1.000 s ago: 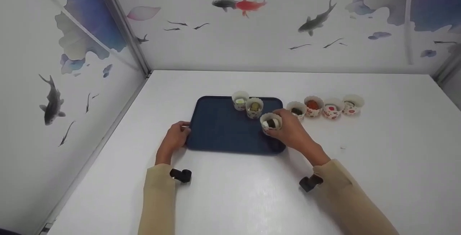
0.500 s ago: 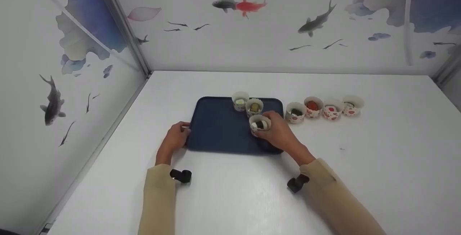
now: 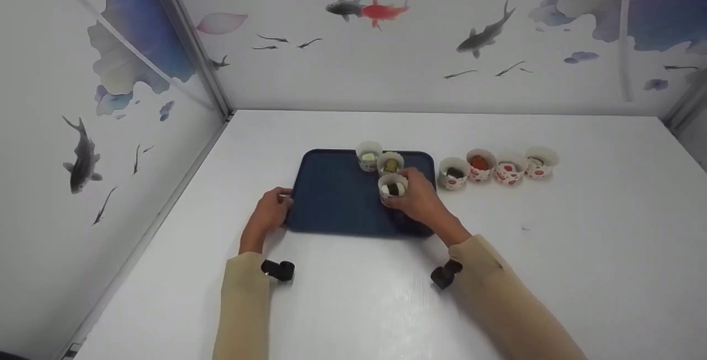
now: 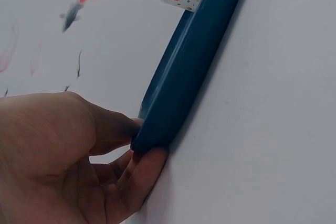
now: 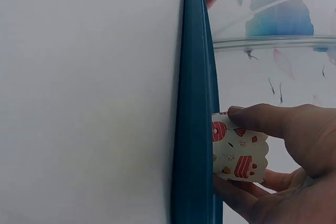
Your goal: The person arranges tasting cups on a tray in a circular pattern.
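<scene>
My right hand (image 3: 422, 199) grips a paper baking cup (image 3: 392, 189) holding a white piece with a dark band, over the right part of the blue tray (image 3: 337, 200). In the right wrist view, thumb and fingers span the printed cup (image 5: 239, 148), whose base is hidden behind the tray rim. Just behind it on the tray stand a cup with a yellowish-brown piece (image 3: 390, 163) and a cup with a white-and-yellow piece (image 3: 368, 155). My left hand (image 3: 270, 209) pinches the tray's left edge, thumb above and fingers below in the left wrist view (image 4: 89, 156).
Right of the tray, several more cups stand in a row on the white table (image 3: 353, 294): one with a dark filling (image 3: 454, 173), one orange-red (image 3: 479, 165), one white and red (image 3: 508, 169), one pale (image 3: 539, 162). Walls printed with fish border the table.
My right hand has carried the cup leftward over the tray, bringing it close in front of the cup with the yellowish-brown piece. The left hand stays at the tray's edge.
</scene>
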`<state>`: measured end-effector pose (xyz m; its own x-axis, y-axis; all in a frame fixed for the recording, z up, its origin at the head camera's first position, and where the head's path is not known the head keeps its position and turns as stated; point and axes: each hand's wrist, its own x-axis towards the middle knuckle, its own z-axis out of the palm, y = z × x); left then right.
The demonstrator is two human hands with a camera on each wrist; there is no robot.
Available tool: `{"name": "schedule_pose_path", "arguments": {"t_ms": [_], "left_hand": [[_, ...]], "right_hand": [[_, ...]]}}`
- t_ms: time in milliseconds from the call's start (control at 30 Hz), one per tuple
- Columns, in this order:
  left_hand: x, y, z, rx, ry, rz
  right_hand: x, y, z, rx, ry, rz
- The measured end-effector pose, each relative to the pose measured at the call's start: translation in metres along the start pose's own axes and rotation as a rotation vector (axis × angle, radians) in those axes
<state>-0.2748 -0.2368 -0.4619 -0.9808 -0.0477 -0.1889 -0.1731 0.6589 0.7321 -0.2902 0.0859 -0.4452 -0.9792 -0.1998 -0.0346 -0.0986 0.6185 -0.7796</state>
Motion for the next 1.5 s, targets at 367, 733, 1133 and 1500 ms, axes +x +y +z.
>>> {"name": "schedule_pose_path", "arguments": {"t_ms": [367,733,1133,1500], "left_hand": [[0.001,-0.001,0.0,-0.011,0.0,-0.002],[0.0,-0.001,0.0,0.0,-0.002,-0.006],[0.0,-0.001,-0.001,-0.012,-0.006,-0.017],[0.0,0.0,0.0,-0.001,0.007,-0.004]], "right_hand": [[0.003,-0.003,0.005,0.036,0.02,-0.007],[-0.004,-0.002,-0.001,0.068,0.007,-0.048],[-0.019,0.002,-0.027,-0.023,0.07,-0.102],[-0.024,0.033,-0.064,0.045,0.204,-0.135]]}}
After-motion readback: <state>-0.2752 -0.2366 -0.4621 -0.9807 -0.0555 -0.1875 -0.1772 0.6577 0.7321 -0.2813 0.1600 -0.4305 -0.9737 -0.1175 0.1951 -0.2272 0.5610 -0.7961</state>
